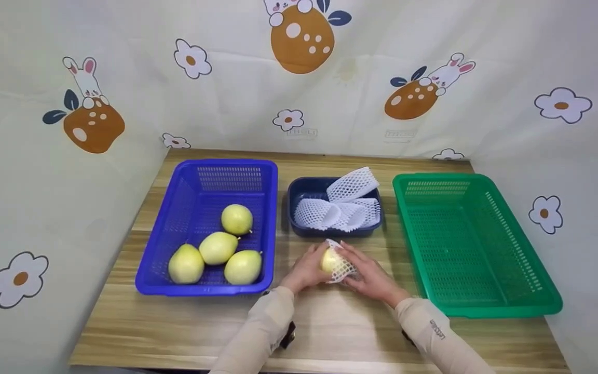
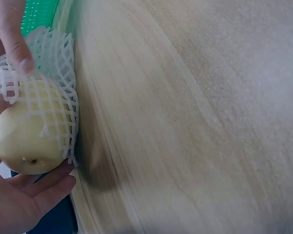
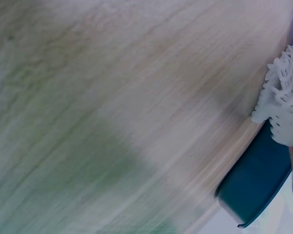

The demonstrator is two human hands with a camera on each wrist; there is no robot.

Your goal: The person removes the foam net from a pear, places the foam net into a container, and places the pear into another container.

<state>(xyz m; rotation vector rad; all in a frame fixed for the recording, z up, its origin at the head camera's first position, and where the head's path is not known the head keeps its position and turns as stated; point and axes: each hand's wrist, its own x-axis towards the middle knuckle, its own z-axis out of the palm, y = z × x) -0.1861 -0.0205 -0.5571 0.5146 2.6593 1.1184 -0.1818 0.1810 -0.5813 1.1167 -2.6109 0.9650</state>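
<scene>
A yellow-green pear (image 2: 27,136) is partly covered by a white foam net sleeve (image 2: 63,87), its lower end bare. My left hand (image 1: 309,267) holds the pear from the left, fingers curled under its bare end in the left wrist view. On the other side my right hand (image 1: 371,274) grips the net, with the thumb on the mesh. Just beyond the hands, a dark blue basket (image 1: 299,232) holds several more foam net sleeves (image 1: 352,184). In the right wrist view the net's open edge (image 3: 263,109) shows at the right border.
To the left stands a blue-purple basket (image 1: 273,208) with several pears (image 1: 218,248) in it. A green basket (image 1: 512,311) is on the right. All rest on a wood-grain table (image 1: 340,332), with a printed cloth (image 1: 236,93) hanging behind.
</scene>
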